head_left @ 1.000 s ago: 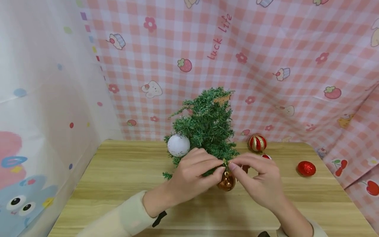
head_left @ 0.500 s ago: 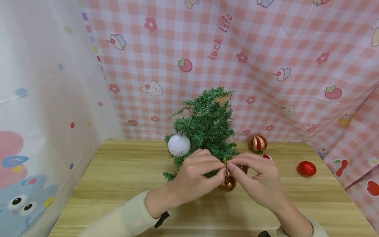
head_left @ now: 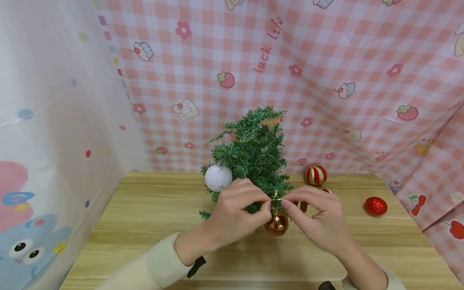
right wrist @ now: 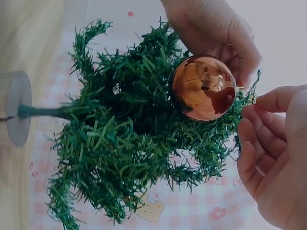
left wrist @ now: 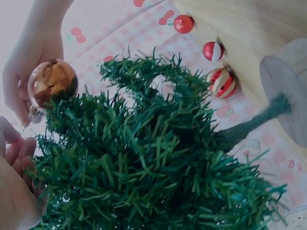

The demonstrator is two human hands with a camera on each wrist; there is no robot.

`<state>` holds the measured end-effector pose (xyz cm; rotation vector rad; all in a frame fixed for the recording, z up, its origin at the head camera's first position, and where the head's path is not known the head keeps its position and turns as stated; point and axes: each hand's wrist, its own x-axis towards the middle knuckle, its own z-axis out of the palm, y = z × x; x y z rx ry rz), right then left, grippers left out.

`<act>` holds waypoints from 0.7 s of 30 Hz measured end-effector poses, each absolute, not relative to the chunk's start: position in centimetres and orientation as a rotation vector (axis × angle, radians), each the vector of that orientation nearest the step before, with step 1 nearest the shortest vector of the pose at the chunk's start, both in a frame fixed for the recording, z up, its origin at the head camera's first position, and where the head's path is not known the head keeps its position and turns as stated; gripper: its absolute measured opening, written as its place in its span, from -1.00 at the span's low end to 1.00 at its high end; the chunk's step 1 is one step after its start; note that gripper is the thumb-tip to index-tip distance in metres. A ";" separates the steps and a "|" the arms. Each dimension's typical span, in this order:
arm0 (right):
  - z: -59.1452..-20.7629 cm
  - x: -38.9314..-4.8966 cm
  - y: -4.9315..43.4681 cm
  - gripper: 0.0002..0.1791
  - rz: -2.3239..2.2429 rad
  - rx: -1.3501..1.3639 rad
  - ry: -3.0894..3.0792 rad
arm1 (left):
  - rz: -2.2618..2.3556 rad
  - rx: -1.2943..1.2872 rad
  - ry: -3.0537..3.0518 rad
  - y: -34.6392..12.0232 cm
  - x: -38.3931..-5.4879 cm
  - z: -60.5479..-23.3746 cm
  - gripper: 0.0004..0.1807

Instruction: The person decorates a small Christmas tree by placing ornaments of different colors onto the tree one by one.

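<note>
A shiny copper-coloured Christmas bauble (head_left: 277, 224) hangs at the front of a small green artificial Christmas tree (head_left: 253, 157). Just above the bauble, a thin gold string (head_left: 277, 199) is stretched between both hands. My left hand (head_left: 239, 209) pinches one end between thumb and index finger. The other end is pinched by my right hand (head_left: 319, 217). In the right wrist view the bauble (right wrist: 205, 88) lies against the branches, with the fingertips close beside its top. A white ball (head_left: 218, 178) sits on the tree's left side.
On the wooden table (head_left: 145, 213), a red-and-gold striped bauble (head_left: 315, 175) stands at the back right, a red-and-white bauble (left wrist: 213, 51) beside it. Further right lies a red glittery bauble (head_left: 375, 206). The tree has a round wooden base (right wrist: 19, 108). A checked cloth (head_left: 203, 60) hangs behind.
My hands have drawn slightly apart, and the gold string between them now runs straight and level. The copper bauble below shows more fully.
</note>
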<state>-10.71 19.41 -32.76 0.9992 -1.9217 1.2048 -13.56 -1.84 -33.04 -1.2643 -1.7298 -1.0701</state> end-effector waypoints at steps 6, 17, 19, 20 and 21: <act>-32.7 -11.2 19.7 -0.80 1.130 1.014 -1.932 | -1.029 -1.249 -1.742 -1.9 -13.8 -32.5 -0.81; -31.9 -12.0 19.8 -0.82 1.078 0.950 -2.019 | -1.022 -1.170 -1.784 -1.8 -14.2 -32.3 -0.82; -31.9 -12.3 19.8 -0.80 1.067 0.957 -2.006 | -1.014 -1.157 -1.786 -1.7 -14.2 -32.3 -0.82; -32.0 -12.4 19.8 -0.79 1.062 0.955 -2.001 | -1.008 -1.153 -1.785 -1.7 -14.3 -32.4 -0.82; -32.1 -12.5 19.8 -0.78 1.057 0.953 -1.997 | -1.002 -1.149 -1.784 -1.6 -14.3 -32.4 -0.82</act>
